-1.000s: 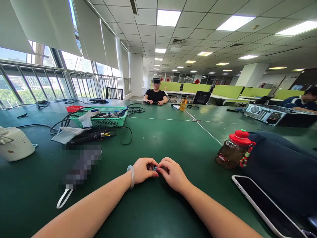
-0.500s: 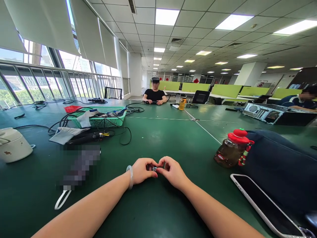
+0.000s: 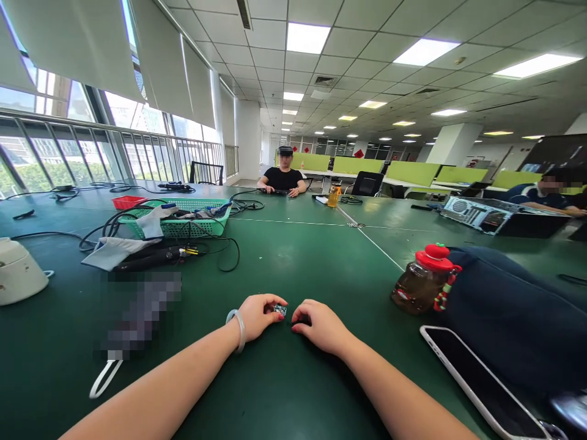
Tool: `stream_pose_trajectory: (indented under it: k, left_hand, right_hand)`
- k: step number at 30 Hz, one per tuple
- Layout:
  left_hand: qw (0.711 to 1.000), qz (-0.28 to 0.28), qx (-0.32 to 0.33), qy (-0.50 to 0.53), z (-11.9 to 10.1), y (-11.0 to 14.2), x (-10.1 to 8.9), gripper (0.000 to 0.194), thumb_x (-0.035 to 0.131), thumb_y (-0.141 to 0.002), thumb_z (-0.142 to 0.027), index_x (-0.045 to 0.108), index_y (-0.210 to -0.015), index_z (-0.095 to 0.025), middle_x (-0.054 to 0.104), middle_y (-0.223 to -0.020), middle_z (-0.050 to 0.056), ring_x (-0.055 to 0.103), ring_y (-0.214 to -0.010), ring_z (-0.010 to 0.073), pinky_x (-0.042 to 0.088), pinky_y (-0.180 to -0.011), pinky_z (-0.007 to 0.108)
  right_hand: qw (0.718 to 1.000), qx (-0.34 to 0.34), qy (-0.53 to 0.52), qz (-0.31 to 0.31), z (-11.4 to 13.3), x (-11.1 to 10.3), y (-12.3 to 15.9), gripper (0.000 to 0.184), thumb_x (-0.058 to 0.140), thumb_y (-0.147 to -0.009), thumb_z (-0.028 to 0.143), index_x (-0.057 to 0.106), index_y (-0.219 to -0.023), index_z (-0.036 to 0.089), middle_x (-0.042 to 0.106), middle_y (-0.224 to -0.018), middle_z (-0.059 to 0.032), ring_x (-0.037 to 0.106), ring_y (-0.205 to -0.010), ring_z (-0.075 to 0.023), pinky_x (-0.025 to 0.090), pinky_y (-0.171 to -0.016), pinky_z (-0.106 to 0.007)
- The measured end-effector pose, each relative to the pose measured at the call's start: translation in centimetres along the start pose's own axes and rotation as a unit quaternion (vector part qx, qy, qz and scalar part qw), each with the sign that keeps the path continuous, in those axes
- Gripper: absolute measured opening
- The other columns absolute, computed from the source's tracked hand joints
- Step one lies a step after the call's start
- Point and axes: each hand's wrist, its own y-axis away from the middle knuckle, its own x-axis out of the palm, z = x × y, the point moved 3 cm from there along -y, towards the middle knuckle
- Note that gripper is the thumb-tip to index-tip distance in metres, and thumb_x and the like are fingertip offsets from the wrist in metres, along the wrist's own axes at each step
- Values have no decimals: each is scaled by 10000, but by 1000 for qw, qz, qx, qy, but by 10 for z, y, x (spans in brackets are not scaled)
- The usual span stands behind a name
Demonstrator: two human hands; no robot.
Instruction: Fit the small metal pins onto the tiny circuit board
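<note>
My left hand point(image 3: 257, 319), with a pale bangle point(image 3: 241, 333) at its wrist, pinches a small light-blue and silver piece point(image 3: 279, 310) between thumb and fingertips. The piece looks like a little circuit board, but it is too small to be sure. Just to its right, a short gap away, my right hand point(image 3: 323, 327) is closed, thumb against curled fingers. Something small and dark point(image 3: 300, 319) shows at its fingertips; its kind is not clear. Both hands are low over the green table point(image 3: 284, 379).
Left lie a blurred dark pouch point(image 3: 142, 311), a green basket point(image 3: 215, 227) with cables and gloves, and a white container point(image 3: 21, 275). Right are a red-lidded bottle point(image 3: 422, 284), a dark bag point(image 3: 513, 318) and a phone point(image 3: 477, 379). A person point(image 3: 284, 177) sits opposite; a computer case point(image 3: 499, 215) lies farther right.
My hands, which met around the small piece, have come apart. The piece stays in my left hand, while my right hand has drawn back to the right. The view has shifted slightly.
</note>
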Motion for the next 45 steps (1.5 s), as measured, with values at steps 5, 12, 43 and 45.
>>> stream_pose_trajectory:
  k: [5,12,43,45]
  left_hand:
    - [1000,11,15,-22,-1,1,1,303,588,-674,-287,641,-963,-213,591,-688,-18,490,-617,109,393,-598,210]
    - [999,6,12,-34,-3,3,1,309,595,-665,-269,644,-965,-220,628,-735,-17,517,-643,114,405,-630,212]
    - [998,25,31,50,-6,3,-1,298,643,-637,-318,659,-899,-177,617,-708,-2,519,-660,119,414,-633,210]
    - [999,15,20,46,-7,2,-2,304,635,-642,-323,658,-906,-173,619,-710,1,524,-660,120,421,-640,214]
  right_hand:
    - [999,-28,40,-3,6,5,0,42,553,-749,198,582,-725,218,554,-785,17,507,-693,-104,372,-623,-209]
    - [996,-44,75,-30,11,2,2,83,492,-779,155,544,-738,206,544,-798,11,504,-696,-107,367,-626,-211]
    - [988,-107,72,-86,34,-3,8,256,398,-862,222,585,-1032,262,585,-946,-31,550,-806,-133,417,-717,-238]
    - [989,-84,74,-93,30,-4,7,228,410,-857,232,595,-988,255,587,-936,-27,551,-798,-135,417,-711,-243]
